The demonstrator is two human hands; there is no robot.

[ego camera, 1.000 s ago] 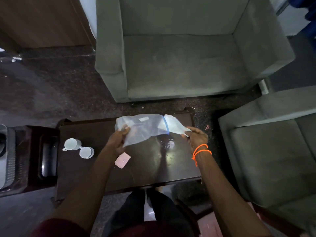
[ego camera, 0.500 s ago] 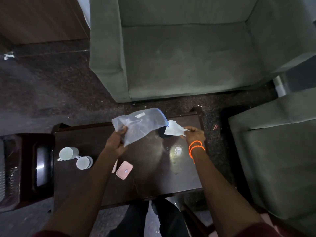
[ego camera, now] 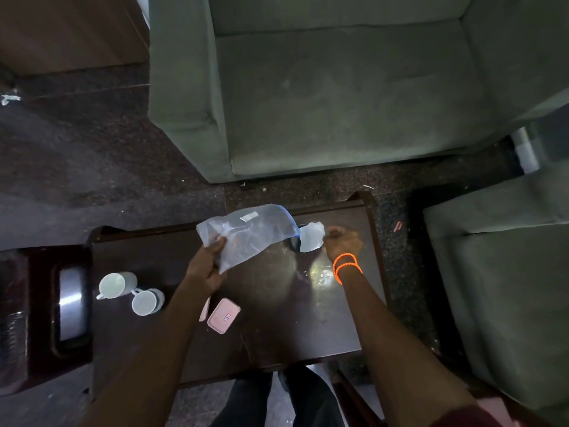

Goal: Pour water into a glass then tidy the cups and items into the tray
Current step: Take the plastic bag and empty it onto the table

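1. Since half a second ago, the right hand [ego camera: 341,241] has drawn closer to the bag's mouth, so the white piece [ego camera: 311,237] it carries now sits right against the blue-edged opening where before a gap lay between them; the left hand [ego camera: 205,266] and the bag have barely shifted.
2. Left hand is clamped on the clear plastic bag [ego camera: 246,234], fingers pinching its lower left corner, so the bag runs up and to the right from the grip and hangs above the dark table [ego camera: 277,334].
3. Right hand is closed around the white piece, held at its right side; the hand is motion-blurred, so which fingers grip it I cannot tell.
4. A dark round object [ego camera: 296,243] shows partly behind the white piece, on the table; what it is I cannot tell.
5. The bag is translucent and crumpled, with a small white label near its upper edge and a blue strip along its right end.
6. Two white cups [ego camera: 131,291] lie on their sides at the table's left, touching at the handle.
7. A pink case [ego camera: 223,315] lies flat near the left wrist, with a thin pale stick [ego camera: 204,309] just beside it.
8. Two orange bands [ego camera: 346,266] circle the right wrist.
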